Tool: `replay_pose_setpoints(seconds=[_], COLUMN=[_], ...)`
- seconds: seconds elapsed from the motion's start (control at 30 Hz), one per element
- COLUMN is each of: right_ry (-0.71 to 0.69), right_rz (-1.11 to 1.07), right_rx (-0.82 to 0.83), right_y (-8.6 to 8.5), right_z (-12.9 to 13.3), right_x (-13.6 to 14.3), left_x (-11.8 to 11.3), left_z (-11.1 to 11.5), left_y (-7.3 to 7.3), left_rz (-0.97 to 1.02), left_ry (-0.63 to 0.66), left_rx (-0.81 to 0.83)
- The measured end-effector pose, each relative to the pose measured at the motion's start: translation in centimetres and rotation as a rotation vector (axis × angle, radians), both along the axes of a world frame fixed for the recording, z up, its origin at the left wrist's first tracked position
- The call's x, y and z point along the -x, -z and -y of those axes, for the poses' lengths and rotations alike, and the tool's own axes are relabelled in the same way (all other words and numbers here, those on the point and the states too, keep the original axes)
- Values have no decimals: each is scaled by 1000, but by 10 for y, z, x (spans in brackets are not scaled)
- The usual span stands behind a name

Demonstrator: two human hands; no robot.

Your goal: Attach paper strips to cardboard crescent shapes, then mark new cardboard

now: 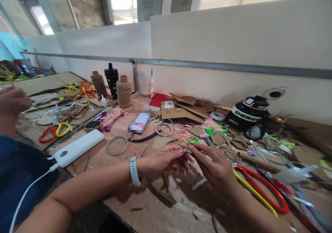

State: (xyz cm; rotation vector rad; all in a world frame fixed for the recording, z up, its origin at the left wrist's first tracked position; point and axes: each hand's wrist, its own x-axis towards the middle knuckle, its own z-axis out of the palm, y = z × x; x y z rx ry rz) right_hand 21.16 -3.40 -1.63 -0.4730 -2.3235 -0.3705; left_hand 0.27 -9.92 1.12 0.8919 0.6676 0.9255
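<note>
My left hand [167, 158], with a pale watch strap on its wrist, has its fingers curled together over the table. My right hand [214, 162] meets it at the fingertips, its fingers bent and pressed together. A thin brown strand shows by the fingertips, but what the hands pinch is too small and covered to name. Beneath and behind the left hand lies a rounded cardboard piece [155, 143]. A bright green curled strip [194, 140] is just beyond the right fingertips. Red-and-yellow-handled scissors [269, 188] lie to the right of my right forearm.
A phone [140, 122], two rings [116, 145] and a white power bank [79, 148] lie ahead and left. Twine spools [123, 94] and a black bottle [246, 113] stand behind. Cardboard scraps [181, 110] cover the right side. Another person's hand [14, 101] is at far left.
</note>
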Motion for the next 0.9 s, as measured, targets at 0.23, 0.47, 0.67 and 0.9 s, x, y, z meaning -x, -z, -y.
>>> replay_pose_setpoints(seconds=[0.23,0.47,0.67,0.9], right_ry=[-23,-30,-30,-59], right_rz=[-6,-35,-68,-91], right_rx=[56,47,13,73], right_y=[5,4,4,-6], right_z=[-3,-1,-2,7], right_x=[-2,0,2,10], left_x=[1,0,0,1], left_z=[-1,-2,-1,0], left_y=[0,6,3,-2], left_rz=[-2,24,-33,-236], left_ry=[2,4,-3,-45], left_rx=[-5,-20,-73,-262])
